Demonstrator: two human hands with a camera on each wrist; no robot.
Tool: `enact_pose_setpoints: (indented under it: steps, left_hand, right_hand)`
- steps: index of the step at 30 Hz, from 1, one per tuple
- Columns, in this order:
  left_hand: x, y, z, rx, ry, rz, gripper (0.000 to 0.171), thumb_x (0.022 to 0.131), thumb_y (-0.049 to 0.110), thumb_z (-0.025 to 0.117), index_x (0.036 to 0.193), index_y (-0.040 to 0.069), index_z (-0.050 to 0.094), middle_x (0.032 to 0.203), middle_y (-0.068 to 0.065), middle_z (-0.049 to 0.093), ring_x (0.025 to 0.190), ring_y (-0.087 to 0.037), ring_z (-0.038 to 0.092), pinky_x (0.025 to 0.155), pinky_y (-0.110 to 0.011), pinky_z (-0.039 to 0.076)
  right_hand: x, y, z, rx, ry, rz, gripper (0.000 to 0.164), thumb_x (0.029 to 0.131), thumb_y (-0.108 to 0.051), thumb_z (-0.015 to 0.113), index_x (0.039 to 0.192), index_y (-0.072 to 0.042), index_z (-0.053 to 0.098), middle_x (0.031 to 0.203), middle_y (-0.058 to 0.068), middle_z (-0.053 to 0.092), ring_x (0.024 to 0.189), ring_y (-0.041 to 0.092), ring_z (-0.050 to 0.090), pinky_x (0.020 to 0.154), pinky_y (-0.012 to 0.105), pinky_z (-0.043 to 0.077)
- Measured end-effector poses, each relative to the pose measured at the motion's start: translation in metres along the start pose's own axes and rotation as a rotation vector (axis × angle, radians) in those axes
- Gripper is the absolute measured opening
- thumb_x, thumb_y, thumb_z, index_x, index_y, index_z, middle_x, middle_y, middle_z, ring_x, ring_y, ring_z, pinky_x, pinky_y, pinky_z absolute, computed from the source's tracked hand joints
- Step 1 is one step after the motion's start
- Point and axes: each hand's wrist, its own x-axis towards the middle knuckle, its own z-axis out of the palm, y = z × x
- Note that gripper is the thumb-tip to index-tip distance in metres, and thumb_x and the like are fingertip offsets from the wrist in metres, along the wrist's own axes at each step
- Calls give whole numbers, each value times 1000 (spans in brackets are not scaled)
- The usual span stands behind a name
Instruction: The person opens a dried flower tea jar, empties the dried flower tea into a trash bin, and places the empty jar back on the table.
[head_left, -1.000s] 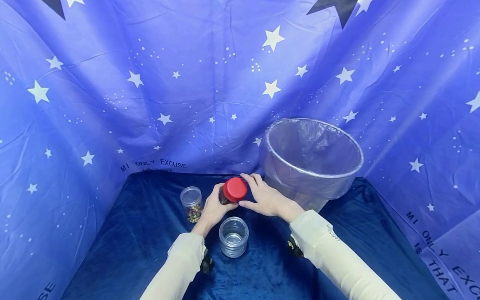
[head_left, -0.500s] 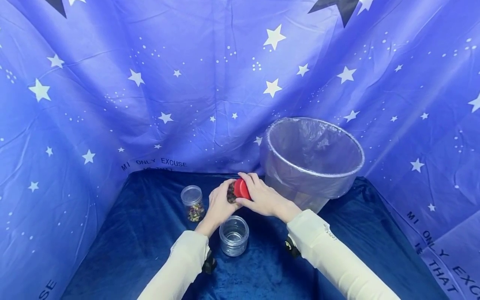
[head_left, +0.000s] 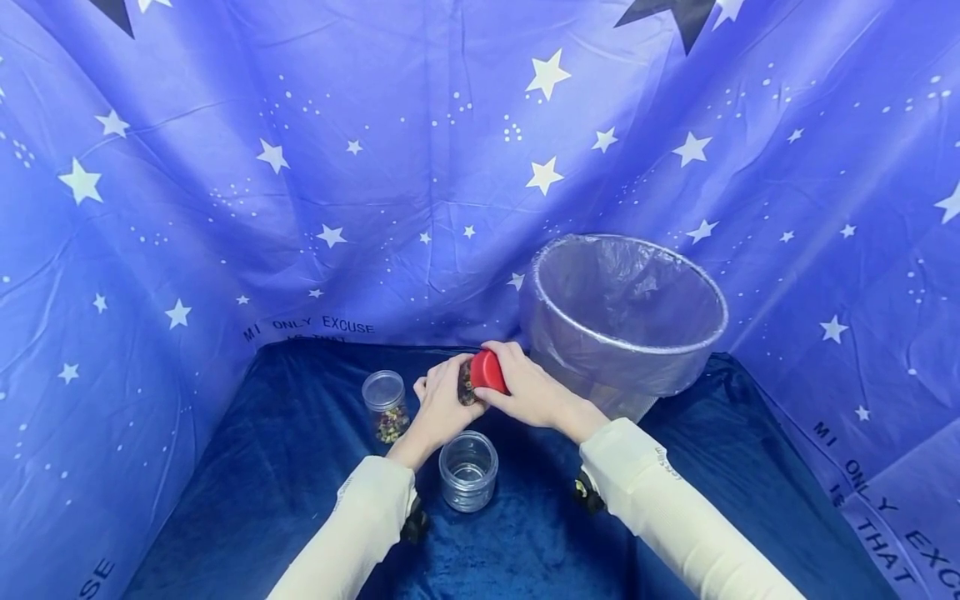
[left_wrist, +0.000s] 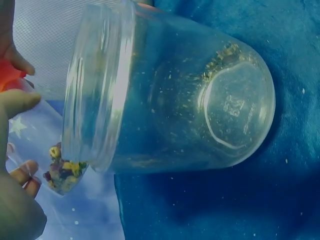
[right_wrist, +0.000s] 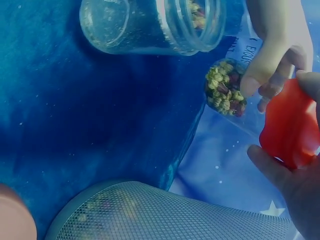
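My left hand [head_left: 441, 410] grips a clear jar [right_wrist: 226, 90] of dried flower buds, yellowish and dark red, tilted above the table. Over its mouth sits a red lid [head_left: 489, 371], held between the thumb and fingers of my right hand [head_left: 536, 396]. Whether the lid is loose on the jar cannot be told. Nearer to me stands an open clear jar [head_left: 468, 475], upright, with a few specks inside in the left wrist view. My left hand hides part of the held jar in the head view.
Left of my hands stands a second clear jar [head_left: 384, 408], partly filled with similar dried bits. A mesh bin [right_wrist: 170, 215] with a clear plastic liner [head_left: 570, 358] is at the back right. Dark blue cloth [head_left: 292, 492] covers the table; a starry curtain [head_left: 420, 167] hangs around it.
My right hand has closed onto the red lid, where its fingers were spread beside it before. The held jar has tipped to the right, so its lid faces my right palm.
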Motion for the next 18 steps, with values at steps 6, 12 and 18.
enact_pose_setpoints:
  steps: [6,12,18]
  left_hand:
    - [0,1,-3,9,-28,18,75,76,30,79,139,14,44,136,-13,55,127,-37,44,98,-54,23]
    - [1,4,-10,45,-69,36,83,74,29,84,142,16,39,139,-12,53,124,-37,45,96,-53,22]
    - [3,7,-15,81,-113,57,89,74,34,85,145,16,35,141,-14,51,125,-38,46,97,-54,22]
  right_hand:
    - [2,-1,-5,45,9,55,69,93,-40,64,145,-6,34,131,16,50,103,30,61,89,42,54]
    - [1,-2,-10,99,23,90,71,93,-42,64,148,-9,32,137,14,48,107,30,61,90,43,54]
    - [0,1,-11,139,55,81,69,94,-39,63,145,-5,33,133,17,50,108,30,60,91,44,54]
